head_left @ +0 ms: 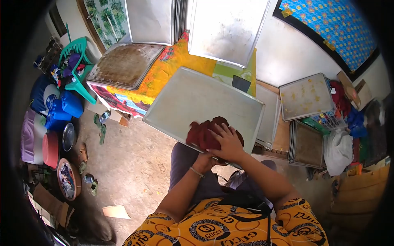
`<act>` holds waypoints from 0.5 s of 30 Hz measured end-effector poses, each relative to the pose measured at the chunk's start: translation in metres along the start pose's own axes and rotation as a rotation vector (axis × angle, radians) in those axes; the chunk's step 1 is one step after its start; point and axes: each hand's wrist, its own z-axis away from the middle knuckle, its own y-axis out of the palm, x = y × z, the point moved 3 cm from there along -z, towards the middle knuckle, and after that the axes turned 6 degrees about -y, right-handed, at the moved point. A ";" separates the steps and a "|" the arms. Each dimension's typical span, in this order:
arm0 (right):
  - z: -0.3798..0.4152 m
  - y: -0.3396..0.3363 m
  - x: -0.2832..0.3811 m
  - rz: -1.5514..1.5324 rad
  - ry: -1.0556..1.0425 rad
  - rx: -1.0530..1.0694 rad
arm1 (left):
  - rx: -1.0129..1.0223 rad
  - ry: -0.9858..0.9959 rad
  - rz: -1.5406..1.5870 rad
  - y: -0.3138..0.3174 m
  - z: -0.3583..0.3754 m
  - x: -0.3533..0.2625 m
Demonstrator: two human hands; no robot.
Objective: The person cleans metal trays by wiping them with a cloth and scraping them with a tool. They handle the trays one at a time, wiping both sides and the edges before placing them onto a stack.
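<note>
A large metal baking tray (205, 96) rests tilted in front of me, its near edge by my lap and its far part over the table. My left hand (204, 162) is closed on the tray's near edge, its fingers partly hidden below my right hand. My right hand (227, 142) lies over a bunched dark red cloth (201, 136), pressing it against the tray near that edge. Its fingers are bent over the cloth and slightly apart. The tray surface looks pale grey with faint marks.
A table with a yellow cloth (180, 61) holds a browned tray (125, 65), upright trays (150, 20) and a bright leaning tray (227, 28). More trays (305, 143) stand at right beside a white sack (338, 151). A green chair (82, 84) and basins (51, 149) are at left.
</note>
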 end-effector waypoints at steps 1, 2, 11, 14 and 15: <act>-0.005 0.003 -0.002 0.013 -0.007 -0.032 | 0.011 -0.033 -0.019 -0.004 -0.003 0.000; -0.011 0.004 -0.008 0.036 -0.018 -0.036 | 0.018 -0.071 -0.040 -0.008 -0.004 0.001; -0.144 -0.010 -0.127 0.218 0.266 -0.165 | 0.104 -0.154 -0.015 -0.003 -0.003 -0.003; -0.153 -0.006 -0.127 0.245 0.291 -0.187 | 0.110 -0.138 -0.007 -0.009 -0.002 -0.002; -0.151 -0.003 -0.124 0.248 0.287 -0.191 | 0.102 -0.144 -0.013 -0.009 -0.001 -0.003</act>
